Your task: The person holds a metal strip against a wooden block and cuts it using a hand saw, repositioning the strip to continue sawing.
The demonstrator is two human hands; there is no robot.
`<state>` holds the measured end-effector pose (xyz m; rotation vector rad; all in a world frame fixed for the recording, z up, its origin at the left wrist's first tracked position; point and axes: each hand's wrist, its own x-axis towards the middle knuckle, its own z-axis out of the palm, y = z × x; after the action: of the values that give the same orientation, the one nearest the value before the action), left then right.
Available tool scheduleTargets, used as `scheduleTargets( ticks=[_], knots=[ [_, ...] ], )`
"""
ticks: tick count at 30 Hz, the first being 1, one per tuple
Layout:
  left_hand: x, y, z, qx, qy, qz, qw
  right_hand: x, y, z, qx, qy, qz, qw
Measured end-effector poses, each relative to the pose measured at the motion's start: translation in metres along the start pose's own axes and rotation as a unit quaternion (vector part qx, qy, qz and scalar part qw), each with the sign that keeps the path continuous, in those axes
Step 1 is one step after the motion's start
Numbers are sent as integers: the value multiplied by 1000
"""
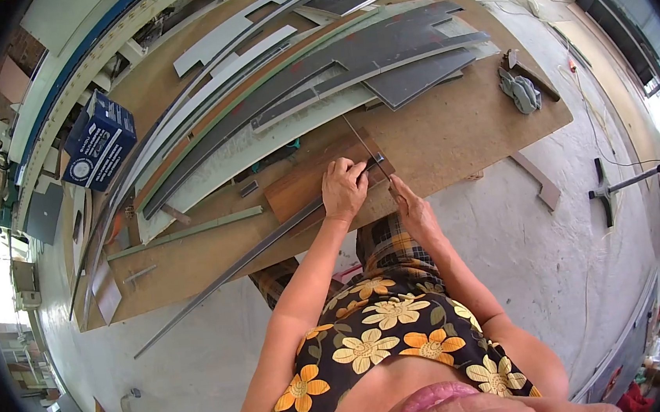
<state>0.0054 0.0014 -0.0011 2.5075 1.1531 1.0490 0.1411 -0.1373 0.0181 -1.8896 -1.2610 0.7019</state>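
My left hand (344, 190) presses a long dark grey strip (249, 264) onto a brown wooden board (289, 184), fingers closed around it. One end of the strip lies on the board under my fingers; the other reaches out past the table edge to the lower left. In my right hand (415, 208) is the near end of a long thin blade (359, 137), closed between the fingers. The blade slants away across the board and crosses the strip near its end. Its exact kind is too thin to make out. A short grey offcut (248, 188) lies left of the board.
Several long grey and white panels (287, 76) are stacked across the table (489, 137). A blue box (100, 140) stands at the left. A grey glove (520, 91) and a dark-handled tool (534, 74) lie at the right. An L-shaped piece (538, 180) rests on the floor.
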Motion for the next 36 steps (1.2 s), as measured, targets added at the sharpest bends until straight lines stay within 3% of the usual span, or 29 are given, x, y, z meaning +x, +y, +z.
scheduleTargets(
  ticks=[7,16,22,28,36],
  knots=[
    [-1,-2,0,3,3,7,1000,1,-1,-1,23,14,-40,999],
    [-1,-1,0,14,-3,3,1000,1,2,2,-5,-9,8,1000],
    [-1,0,-1,6,-2,0,1000,2,10,6,-9,18,-40,999],
    [-2,-1,-1,14,-2,8,1000,1,5,4,-7,6,4,1000],
    [-1,-1,-1,19,8,11,1000,1,7,5,5,12,-15,1000]
  ],
)
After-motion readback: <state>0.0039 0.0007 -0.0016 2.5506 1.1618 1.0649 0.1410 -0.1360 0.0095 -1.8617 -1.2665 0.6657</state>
